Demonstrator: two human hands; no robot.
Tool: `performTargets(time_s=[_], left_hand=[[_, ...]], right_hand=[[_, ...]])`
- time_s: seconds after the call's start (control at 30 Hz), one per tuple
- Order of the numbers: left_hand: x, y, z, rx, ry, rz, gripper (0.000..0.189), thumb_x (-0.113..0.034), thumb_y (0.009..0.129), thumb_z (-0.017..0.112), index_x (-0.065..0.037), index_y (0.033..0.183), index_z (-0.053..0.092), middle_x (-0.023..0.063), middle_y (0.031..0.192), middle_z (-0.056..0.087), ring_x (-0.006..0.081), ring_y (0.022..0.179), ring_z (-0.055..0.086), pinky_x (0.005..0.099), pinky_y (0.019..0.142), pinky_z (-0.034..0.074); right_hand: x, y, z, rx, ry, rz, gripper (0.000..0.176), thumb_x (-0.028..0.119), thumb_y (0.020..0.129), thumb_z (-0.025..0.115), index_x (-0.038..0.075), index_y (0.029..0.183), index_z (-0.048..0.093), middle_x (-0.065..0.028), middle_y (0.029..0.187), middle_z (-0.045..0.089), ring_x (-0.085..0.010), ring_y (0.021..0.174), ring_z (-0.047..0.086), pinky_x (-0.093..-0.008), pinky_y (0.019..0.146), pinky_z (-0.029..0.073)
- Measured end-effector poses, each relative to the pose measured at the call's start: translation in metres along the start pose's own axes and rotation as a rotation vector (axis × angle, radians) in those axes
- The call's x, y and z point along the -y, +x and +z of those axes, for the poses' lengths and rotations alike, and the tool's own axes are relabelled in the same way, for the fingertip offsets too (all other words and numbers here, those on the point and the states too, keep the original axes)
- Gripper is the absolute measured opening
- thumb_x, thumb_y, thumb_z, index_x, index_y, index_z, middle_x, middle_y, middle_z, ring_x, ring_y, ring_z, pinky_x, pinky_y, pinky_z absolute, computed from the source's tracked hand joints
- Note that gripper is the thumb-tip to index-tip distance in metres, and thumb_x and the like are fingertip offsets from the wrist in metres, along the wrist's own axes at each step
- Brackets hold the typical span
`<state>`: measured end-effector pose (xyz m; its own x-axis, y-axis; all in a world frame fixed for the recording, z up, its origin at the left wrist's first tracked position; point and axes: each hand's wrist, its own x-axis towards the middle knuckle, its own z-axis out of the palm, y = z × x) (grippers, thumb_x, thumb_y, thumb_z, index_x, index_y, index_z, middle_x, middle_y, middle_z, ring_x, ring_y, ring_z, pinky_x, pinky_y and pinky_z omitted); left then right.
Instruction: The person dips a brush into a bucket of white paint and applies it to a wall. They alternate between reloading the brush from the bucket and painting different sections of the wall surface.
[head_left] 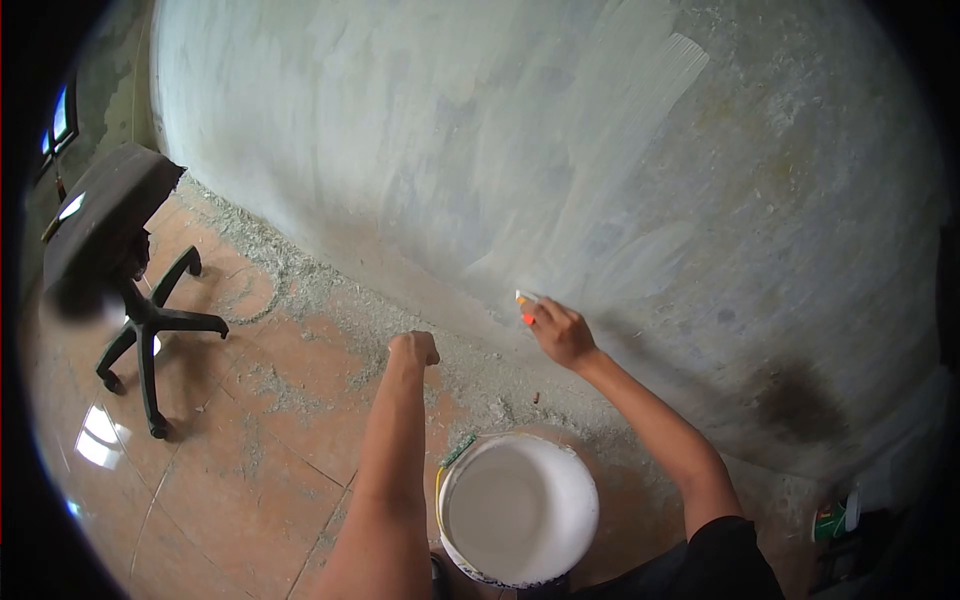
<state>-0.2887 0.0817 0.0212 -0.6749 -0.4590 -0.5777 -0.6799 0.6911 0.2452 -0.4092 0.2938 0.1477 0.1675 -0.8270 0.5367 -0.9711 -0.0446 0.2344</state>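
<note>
My right hand [566,335] is closed around a paintbrush [527,306] with orange showing on it and a whitish tip, held against or very near the lower wall. The wall [450,150] carries streaky pale brush strokes on the left and middle; its right side looks darker and patchy. My left hand [414,348] is curled into a fist over the debris-strewn floor, with nothing seen in it. Below, between my arms, stands a white bucket [580,505] holding greyish-white paint [498,508], its wire handle with a green grip [458,450] lying along the left rim.
A dark office chair [145,315] on a wheeled base stands at the left. Flaky scrapings [300,285] lie along the foot of the wall and over the tiled floor [220,440]. A green and white container [832,519] sits at the lower right.
</note>
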Motion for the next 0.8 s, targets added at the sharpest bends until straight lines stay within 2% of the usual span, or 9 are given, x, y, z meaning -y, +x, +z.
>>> performTargets(time_s=[0.03, 0.17, 0.23, 0.27, 0.37, 0.5, 0.63, 0.7, 0.8], left_hand=[[0.0, 0.003, 0.002, -0.026, 0.0, 0.018, 0.032, -0.03, 0.069, 0.062, -0.007, 0.091, 0.066, 0.0129, 0.098, 0.063, 0.0273, 0.092, 0.061, 0.0386, 0.078, 0.048], [-0.004, -0.007, -0.003, -0.035, 0.012, 0.021, 0.032, -0.029, 0.069, 0.061, -0.006, 0.09, 0.066, 0.0132, 0.096, 0.063, 0.0271, 0.091, 0.061, 0.0384, 0.077, 0.048], [-0.008, -0.017, -0.01, 0.049, 0.003, -0.028, 0.029, -0.018, 0.071, 0.057, -0.011, 0.098, 0.065, 0.0052, 0.106, 0.062, 0.0214, 0.099, 0.059, 0.0331, 0.082, 0.046], [-0.007, -0.016, -0.01, 0.053, 0.003, -0.033, 0.029, -0.018, 0.071, 0.057, -0.011, 0.098, 0.065, 0.0052, 0.106, 0.062, 0.0214, 0.099, 0.059, 0.0331, 0.082, 0.046], [-0.003, -0.009, -0.006, 0.047, 0.002, -0.024, 0.028, -0.018, 0.071, 0.058, -0.011, 0.097, 0.065, 0.0055, 0.105, 0.062, 0.0216, 0.098, 0.059, 0.0333, 0.081, 0.047], [0.001, -0.006, -0.003, 0.034, 0.003, -0.034, 0.028, -0.017, 0.069, 0.058, -0.011, 0.095, 0.066, 0.0056, 0.103, 0.062, 0.0219, 0.097, 0.06, 0.0336, 0.079, 0.047], [0.002, -0.005, -0.005, 0.064, -0.008, -0.034, 0.027, -0.017, 0.069, 0.058, -0.011, 0.094, 0.066, 0.0053, 0.103, 0.063, 0.0223, 0.096, 0.06, 0.0334, 0.078, 0.047], [0.001, -0.002, -0.005, 0.076, -0.003, -0.026, 0.028, -0.017, 0.069, 0.058, -0.011, 0.095, 0.065, 0.0053, 0.103, 0.062, 0.0225, 0.097, 0.06, 0.0334, 0.079, 0.047], [-0.002, -0.004, -0.005, 0.063, 0.006, -0.029, 0.03, -0.018, 0.07, 0.058, -0.012, 0.099, 0.064, 0.0063, 0.106, 0.062, 0.0229, 0.1, 0.059, 0.0339, 0.081, 0.046]], right_hand=[[-0.006, 0.011, -0.003, -0.028, 0.012, 0.03, 0.019, 0.003, 0.079, 0.054, 0.005, 0.098, 0.052, -0.0093, 0.077, 0.057, -0.0192, 0.061, 0.061, -0.026, 0.049, 0.052], [-0.035, 0.069, -0.034, -0.145, 0.017, 0.076, 0.013, 0.014, 0.087, 0.049, 0.007, 0.098, 0.051, -0.006, 0.071, 0.056, -0.0148, 0.053, 0.056, -0.0218, 0.041, 0.048], [-0.042, 0.104, -0.063, -0.248, 0.034, 0.094, 0.012, 0.018, 0.088, 0.049, 0.009, 0.096, 0.051, -0.0071, 0.075, 0.058, -0.0193, 0.059, 0.059, -0.0292, 0.049, 0.049], [-0.049, 0.118, -0.076, -0.296, 0.0, 0.076, 0.013, 0.018, 0.088, 0.051, 0.007, 0.096, 0.052, -0.0087, 0.079, 0.059, -0.022, 0.064, 0.061, -0.0312, 0.053, 0.049], [-0.06, 0.157, -0.124, -0.385, -0.113, 0.026, 0.02, 0.019, 0.084, 0.057, 0.004, 0.097, 0.053, -0.0101, 0.082, 0.061, -0.0244, 0.068, 0.062, -0.03, 0.057, 0.049], [-0.065, 0.187, -0.17, -0.525, -0.302, -0.21, 0.017, 0.015, 0.083, 0.057, 0.007, 0.098, 0.054, -0.0074, 0.082, 0.06, -0.0214, 0.069, 0.062, -0.0284, 0.056, 0.049], [-0.065, 0.185, -0.182, -0.559, -0.509, -0.282, 0.018, 0.011, 0.081, 0.058, 0.012, 0.098, 0.056, -0.0049, 0.086, 0.06, -0.0187, 0.073, 0.062, -0.0272, 0.056, 0.051], [-0.063, 0.173, -0.168, -0.483, -0.687, -0.342, 0.02, 0.008, 0.078, 0.058, 0.016, 0.096, 0.059, -0.003, 0.089, 0.06, -0.0165, 0.076, 0.061, -0.0264, 0.06, 0.053], [-0.066, 0.15, -0.134, -0.351, -0.729, -0.39, 0.018, 0.008, 0.08, 0.056, 0.016, 0.095, 0.062, -0.0052, 0.091, 0.061, -0.0167, 0.078, 0.061, -0.0273, 0.068, 0.054]])
